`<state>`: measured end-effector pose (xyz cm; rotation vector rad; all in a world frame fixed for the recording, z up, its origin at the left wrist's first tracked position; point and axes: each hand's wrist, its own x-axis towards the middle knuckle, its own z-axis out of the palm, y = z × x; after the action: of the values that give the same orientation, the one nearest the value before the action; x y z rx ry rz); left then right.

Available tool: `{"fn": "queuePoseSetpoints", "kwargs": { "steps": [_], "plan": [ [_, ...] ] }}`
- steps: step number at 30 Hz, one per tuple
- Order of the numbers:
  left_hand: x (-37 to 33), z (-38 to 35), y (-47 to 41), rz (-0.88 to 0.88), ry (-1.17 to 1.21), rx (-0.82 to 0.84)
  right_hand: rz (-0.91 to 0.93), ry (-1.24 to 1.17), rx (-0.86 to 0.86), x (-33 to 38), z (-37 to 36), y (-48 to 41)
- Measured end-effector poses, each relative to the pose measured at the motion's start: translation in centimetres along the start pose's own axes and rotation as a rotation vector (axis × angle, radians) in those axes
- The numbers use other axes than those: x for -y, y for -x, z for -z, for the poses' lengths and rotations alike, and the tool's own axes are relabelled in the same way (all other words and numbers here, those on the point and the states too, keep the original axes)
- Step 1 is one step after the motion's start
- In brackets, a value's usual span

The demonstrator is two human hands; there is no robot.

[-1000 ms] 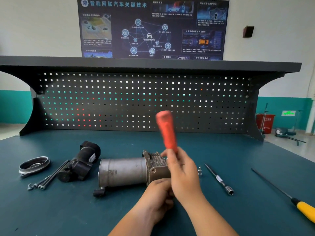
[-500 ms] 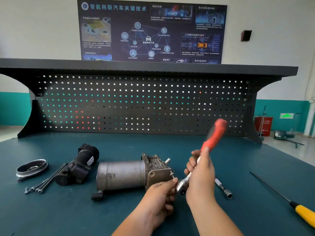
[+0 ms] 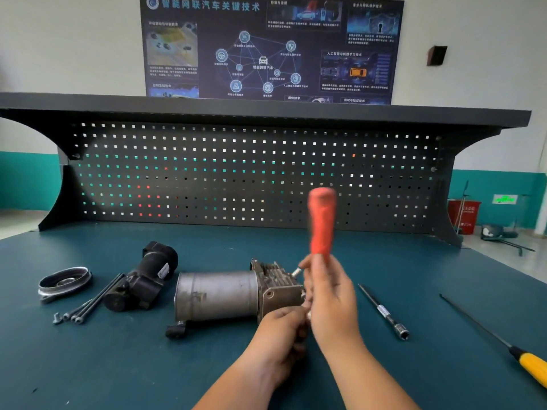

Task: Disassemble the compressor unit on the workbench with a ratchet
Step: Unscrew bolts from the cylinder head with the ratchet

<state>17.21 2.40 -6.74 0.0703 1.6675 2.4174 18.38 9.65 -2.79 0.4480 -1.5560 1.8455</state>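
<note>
The head of the ratchet [image 3: 322, 223] is hidden behind the right hand [image 3: 333, 300], and its orange handle is blurred. The right hand is clamped round the ratchet, which is held upright. The left hand [image 3: 278, 338] is curled against the end of the compressor [image 3: 219, 294]; what it grips cannot be told. The compressor is laid on its side mid-workbench [image 3: 118, 365].

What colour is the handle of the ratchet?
Orange-red; the ratchet handle shows best in the head view.

Teal workbench [image 3: 118, 365] carries the compressor [image 3: 219, 295], black motor part [image 3: 142, 279], ring [image 3: 63, 281], bolts [image 3: 94, 300], extension bar [image 3: 383, 310], screwdriver [image 3: 532, 365]
</note>
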Motion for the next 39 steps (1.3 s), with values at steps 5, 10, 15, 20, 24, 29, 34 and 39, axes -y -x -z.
{"fn": "queuePoseSetpoints", "kwargs": {
  "steps": [5, 10, 15, 20, 24, 29, 34, 39],
  "plan": [
    [-0.3, -0.4, 0.2, -0.003, -0.064, -0.028, -0.469, -0.532, -0.526, 0.2, 2.4, -2.4],
    [-0.4, -0.6, 0.1, 0.008, -0.070, -0.059, -0.626, -0.715, -0.689, -0.8, 3.3, -2.5],
    [-0.3, -0.7, 0.3, -0.003, -0.027, -0.067, -0.501, -0.628, -0.549, -0.1, 2.7, -2.6],
    [-1.0, -0.3, 0.9, -0.386, -0.803, -0.242, -0.547, -0.675, -0.581, 0.1, 2.8, -2.8],
    [-2.2, -0.1, 1.4, -0.901, -0.989, -0.346, -0.613, -0.734, -0.622, -0.1, 3.4, -2.9],
    [-4.9, 0.9, -1.7, -0.844, -1.713, -0.126, -0.624, -0.706, -0.615, -0.2, 3.3, -3.1],
    [-7.7, 2.7, -4.6, -0.414, -1.921, 0.192, -0.614, -0.666, -0.591, -0.3, 3.3, -3.1],
    [-6.9, 2.7, -4.8, -0.430, -1.942, 0.124, -0.632, -0.623, -0.619, -0.2, 3.2, -3.2]
  ]
}}
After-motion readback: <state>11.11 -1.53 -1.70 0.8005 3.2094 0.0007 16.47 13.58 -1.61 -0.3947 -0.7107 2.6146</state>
